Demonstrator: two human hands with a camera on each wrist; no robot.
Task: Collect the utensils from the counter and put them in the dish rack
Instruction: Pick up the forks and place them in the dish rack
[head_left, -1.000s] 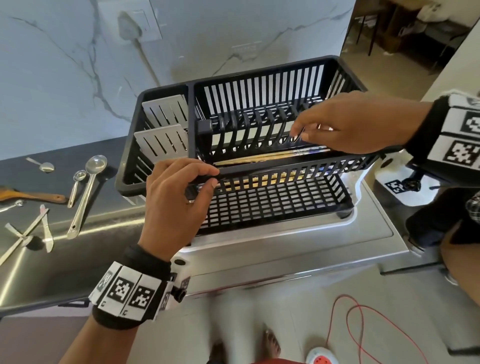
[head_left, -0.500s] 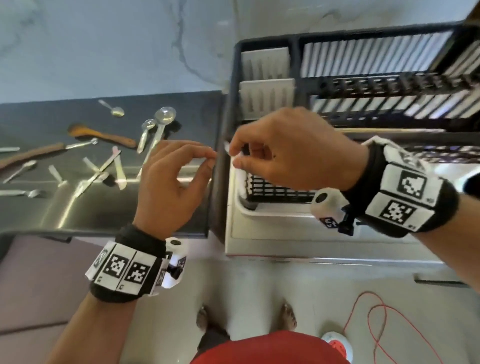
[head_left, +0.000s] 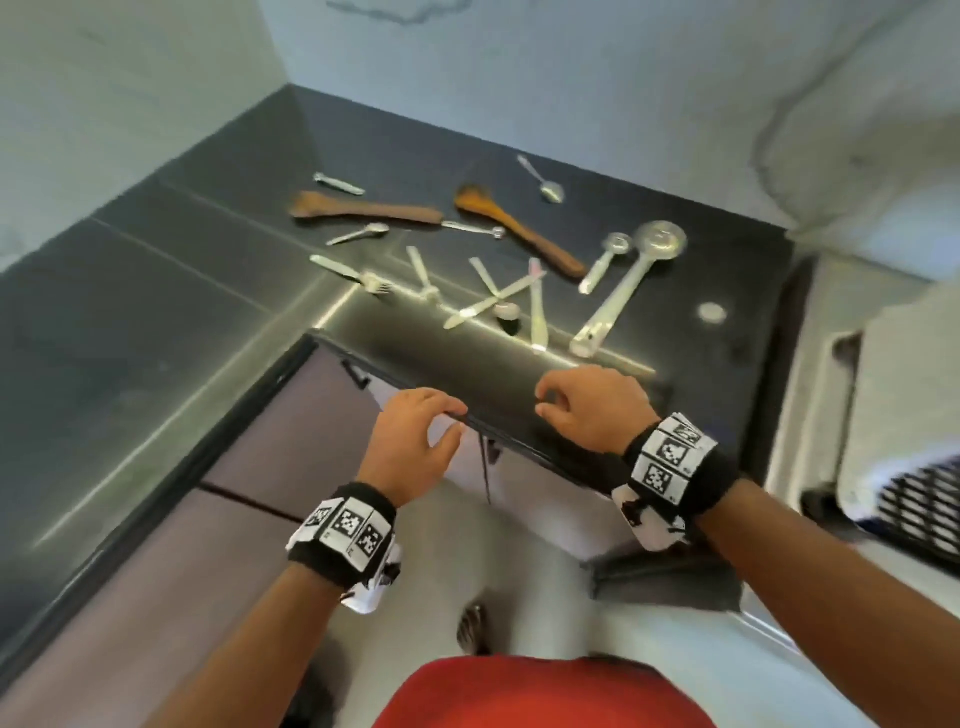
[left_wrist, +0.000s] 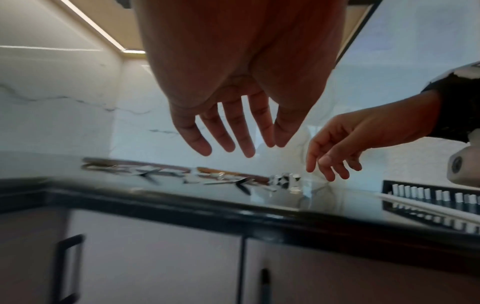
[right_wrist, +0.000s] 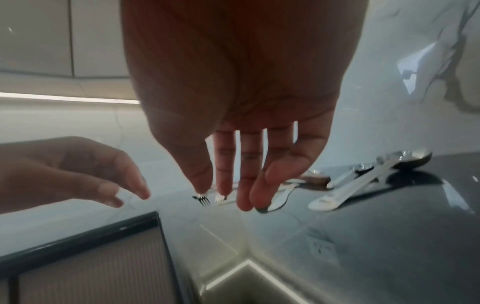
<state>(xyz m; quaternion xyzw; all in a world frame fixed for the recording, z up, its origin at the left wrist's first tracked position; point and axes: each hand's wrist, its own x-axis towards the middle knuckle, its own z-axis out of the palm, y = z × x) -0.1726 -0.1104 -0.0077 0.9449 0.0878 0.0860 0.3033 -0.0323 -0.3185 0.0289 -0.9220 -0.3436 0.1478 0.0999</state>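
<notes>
we see a white marble-veined wall (head_left: 571, 78) meeting a glossy dark counter (head_left: 156, 322) at a corner. grey cabinet doors (left_wrist: 155, 257) with a black handle (left_wrist: 66, 267) below, a light floor (head_left: 519, 545), and a light strip (left_wrist: 88, 26) overhead.

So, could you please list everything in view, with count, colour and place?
Wooden spoons: two, brown, far on counter.
Large ladle: one, silver, right of the pile.
Fork: one, silver, left of the pile.
Other small cutlery: several, silver and white, mid-counter; exact count unclear.
Counter: one, black.
Dish rack: one, black, far right.
Left hand: empty, at counter edge.
Right hand: empty, over counter edge.
</notes>
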